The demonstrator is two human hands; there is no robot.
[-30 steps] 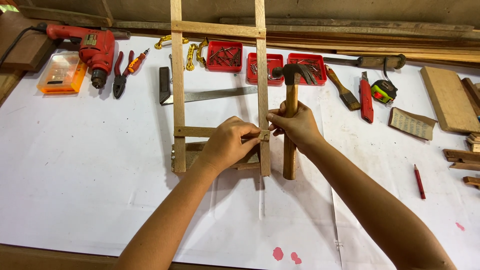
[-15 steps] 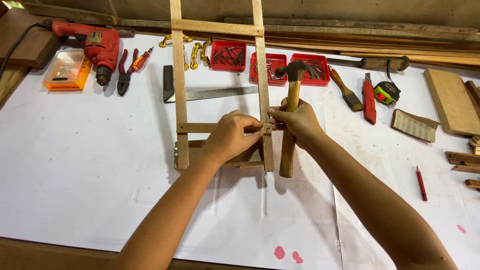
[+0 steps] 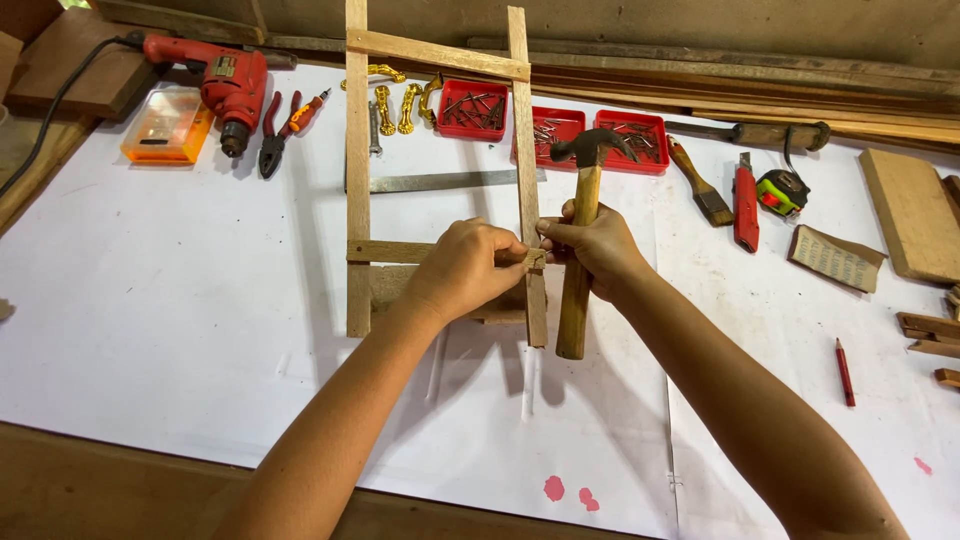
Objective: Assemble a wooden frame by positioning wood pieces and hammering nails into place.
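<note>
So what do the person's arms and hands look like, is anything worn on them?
Both arms are bare from the bottom edge of the picture to the fingers: no sleeves, no gloves. The left hand and the right hand show no ring, and neither wrist shows a watch or band. No bandage or marking can be seen on either forearm. The fingernails look short, though they are too small to tell more.

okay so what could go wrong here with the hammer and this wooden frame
The left hand has fingers right at the joint of the wooden frame, so a blow from the hammer might catch them. The right hand grips the handle high, near the head, which may limit control.
</note>
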